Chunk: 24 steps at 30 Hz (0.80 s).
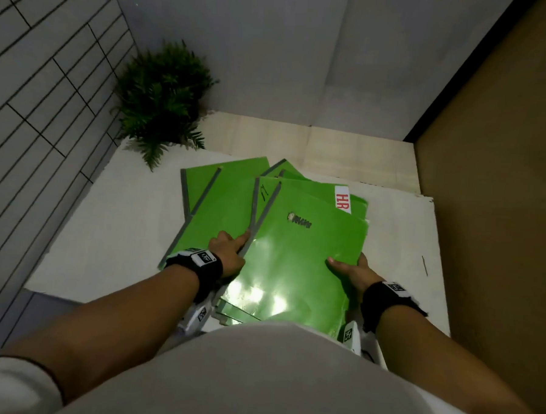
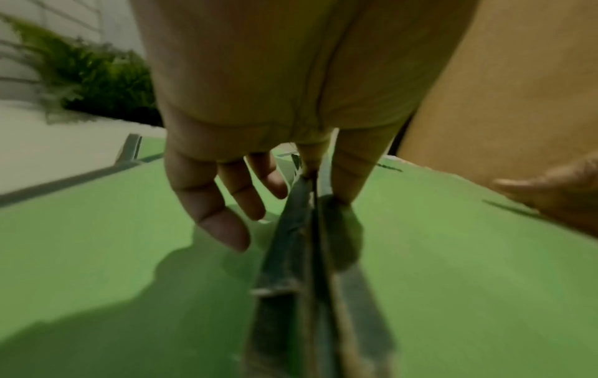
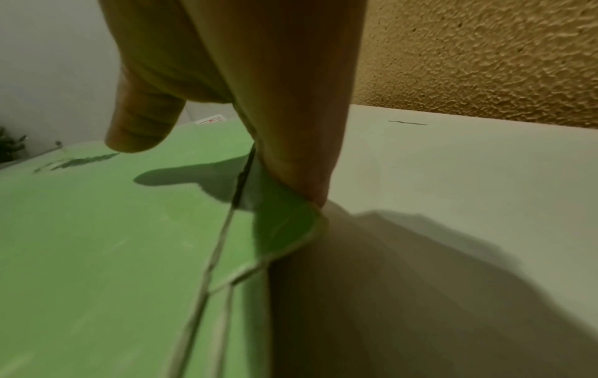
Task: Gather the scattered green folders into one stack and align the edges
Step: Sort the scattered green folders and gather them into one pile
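Several green folders lie in a loose, fanned pile on the white table [image 1: 112, 230]. The glossy top folder [image 1: 294, 258] sits nearest me, and one with a red "HR" label [image 1: 342, 198] sticks out behind it. More folders [image 1: 218, 197] are skewed to the left. My left hand [image 1: 231, 244] rests on those left folders with relaxed fingers [image 2: 210, 217], the index finger [image 2: 349, 176] touching the grey spines [image 2: 291, 243]. My right hand [image 1: 347, 264] presses straight fingers [image 3: 301, 153] against the pile's right edge, which curls up [image 3: 284, 225]. Its thumb [image 3: 139, 128] hovers over the cover.
A potted fern [image 1: 163, 99] stands at the table's back left corner by a tiled wall. A textured brown wall [image 1: 505, 155] runs close along the right side. Bare table [image 1: 399, 238] shows right of the pile, with a short dark mark [image 1: 424, 265].
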Available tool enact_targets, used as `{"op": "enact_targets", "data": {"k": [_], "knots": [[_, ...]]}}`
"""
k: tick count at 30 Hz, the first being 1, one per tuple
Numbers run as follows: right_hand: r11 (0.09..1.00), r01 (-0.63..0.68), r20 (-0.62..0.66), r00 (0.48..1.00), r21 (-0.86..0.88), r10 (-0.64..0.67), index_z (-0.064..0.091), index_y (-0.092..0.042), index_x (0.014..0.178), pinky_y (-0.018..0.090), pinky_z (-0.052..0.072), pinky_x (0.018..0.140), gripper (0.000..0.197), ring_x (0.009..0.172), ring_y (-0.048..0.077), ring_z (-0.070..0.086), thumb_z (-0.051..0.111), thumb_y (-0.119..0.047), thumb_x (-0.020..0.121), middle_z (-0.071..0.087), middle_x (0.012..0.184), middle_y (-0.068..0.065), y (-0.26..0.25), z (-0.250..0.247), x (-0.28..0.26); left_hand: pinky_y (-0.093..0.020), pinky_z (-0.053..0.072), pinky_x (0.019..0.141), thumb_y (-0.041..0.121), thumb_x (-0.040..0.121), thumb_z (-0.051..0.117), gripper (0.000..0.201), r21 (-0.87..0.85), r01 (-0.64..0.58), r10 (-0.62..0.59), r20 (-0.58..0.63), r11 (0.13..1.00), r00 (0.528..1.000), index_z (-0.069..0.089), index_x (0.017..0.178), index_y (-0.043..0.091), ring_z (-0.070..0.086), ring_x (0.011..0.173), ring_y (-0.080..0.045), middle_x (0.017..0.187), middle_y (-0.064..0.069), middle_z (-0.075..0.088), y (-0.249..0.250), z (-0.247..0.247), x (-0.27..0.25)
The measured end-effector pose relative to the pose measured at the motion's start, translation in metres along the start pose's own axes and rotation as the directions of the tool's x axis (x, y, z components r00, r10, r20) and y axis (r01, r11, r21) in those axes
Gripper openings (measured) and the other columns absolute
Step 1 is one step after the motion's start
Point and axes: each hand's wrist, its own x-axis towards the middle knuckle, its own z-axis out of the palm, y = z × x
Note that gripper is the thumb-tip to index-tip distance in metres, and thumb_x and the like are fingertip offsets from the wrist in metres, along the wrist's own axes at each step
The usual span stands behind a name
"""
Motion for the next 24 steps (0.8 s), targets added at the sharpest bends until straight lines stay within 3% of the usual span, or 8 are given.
{"op": "enact_targets", "data": {"k": [3, 6, 10, 13, 15, 18, 21, 24], "knots": [[0.999, -0.038, 0.006, 0.999, 0.014, 0.038, 0.023, -0.028, 0.152, 0.066, 0.021, 0.111, 0.085, 0.145, 0.04, 0.027, 0.075, -0.028, 0.085, 0.029, 0.16, 0.011, -0.004, 0.003, -0.002, -0.037, 0.041, 0.107, 0.018, 0.094, 0.048, 0.074, -0.086, 0.005, 0.001, 0.06, 0.996, 0.998, 0.011, 0.154, 0.042, 0.04, 0.135, -0.038, 0.156, -0.014, 0.027, 0.004, 0.001, -0.002], [0.984, -0.147, 0.123, 0.98, -0.102, 0.159, 0.021, -0.032, 0.155, 0.07, 0.012, 0.111, 0.112, 0.152, 0.037, 0.006, 0.075, -0.068, 0.064, 0.007, 0.166, 0.007, -0.011, 0.002, -0.007, -0.041, 0.047, 0.102, 0.006, 0.086, 0.044, 0.09, -0.235, 0.009, 0.016, 0.106, 0.972, 0.994, -0.003, 0.151, 0.048, 0.046, 0.132, -0.035, 0.161, -0.003, 0.021, 0.012, 0.007, -0.011], [0.984, -0.123, 0.172, 0.974, -0.13, 0.144, 0.02, -0.036, 0.155, 0.067, 0.006, 0.113, 0.122, 0.153, 0.031, -0.001, 0.073, -0.078, 0.053, 0.001, 0.166, 0.002, -0.015, -0.006, -0.007, -0.043, 0.047, 0.103, -0.009, 0.084, 0.041, 0.094, -0.524, 0.018, 0.105, 0.205, 0.851, 0.973, 0.013, 0.148, 0.053, 0.033, 0.144, -0.029, 0.164, 0.014, -0.002, 0.021, 0.002, -0.019], [0.994, -0.04, 0.094, 0.994, -0.1, 0.05, 0.025, -0.022, 0.154, 0.059, 0.017, 0.115, 0.118, 0.149, 0.033, 0.02, 0.086, -0.057, 0.058, 0.025, 0.163, 0.008, -0.002, -0.015, 0.011, -0.027, 0.054, 0.057, -0.002, 0.088, 0.049, 0.089, -0.585, 0.014, 0.147, 0.226, 0.811, 0.963, 0.017, 0.147, 0.056, 0.062, 0.102, -0.021, 0.165, 0.003, 0.008, 0.02, -0.012, -0.014], [0.991, 0.025, 0.026, 0.999, -0.13, -0.022, 0.031, -0.015, 0.15, 0.052, 0.029, 0.114, 0.137, 0.142, 0.034, 0.036, 0.092, -0.059, 0.036, 0.041, 0.154, 0.009, 0.03, -0.036, 0.059, -0.031, 0.055, 0.073, 0.012, 0.091, 0.06, 0.078, -0.597, -0.002, 0.056, 0.073, 0.803, 0.996, 0.022, 0.151, 0.043, 0.058, 0.117, -0.024, 0.161, -0.002, 0.026, 0.005, -0.025, -0.003], [0.999, 0.033, -0.047, 0.998, -0.017, -0.034, 0.037, -0.011, 0.145, 0.045, 0.033, 0.11, 0.107, 0.131, 0.031, 0.045, 0.092, -0.039, 0.057, 0.05, 0.145, 0.007, 0.026, -0.034, 0.051, -0.041, 0.04, 0.109, 0.035, 0.086, 0.067, 0.073, -0.398, 0.066, -0.205, -0.316, 0.915, 0.926, 0.035, 0.149, 0.018, 0.046, 0.135, -0.034, 0.15, -0.012, 0.045, -0.037, -0.051, 0.012], [0.999, 0.032, -0.042, 0.999, 0.009, -0.032, 0.05, -0.017, 0.13, 0.042, 0.029, 0.111, 0.051, 0.126, 0.023, 0.045, 0.072, -0.011, 0.085, 0.054, 0.136, -0.001, 0.011, -0.026, 0.015, -0.047, 0.039, 0.11, 0.045, 0.077, 0.072, 0.092, -0.377, 0.282, -0.389, -0.245, 0.882, 0.888, 0.029, 0.15, 0.008, 0.045, 0.133, -0.04, 0.15, -0.02, 0.042, -0.08, -0.05, 0.021], [0.996, 0.037, -0.106, 0.994, 0.084, -0.028, 0.039, -0.01, 0.145, 0.051, 0.023, 0.114, 0.066, 0.142, 0.033, 0.033, 0.07, -0.011, 0.087, 0.045, 0.145, 0.01, 0.013, -0.04, 0.011, -0.045, 0.046, 0.104, 0.039, 0.069, 0.083, 0.092, -0.403, 0.279, -0.378, -0.19, 0.872, 0.906, 0.039, 0.143, 0.007, 0.054, 0.124, -0.039, 0.141, -0.019, 0.05, -0.091, -0.034, 0.019]]}}
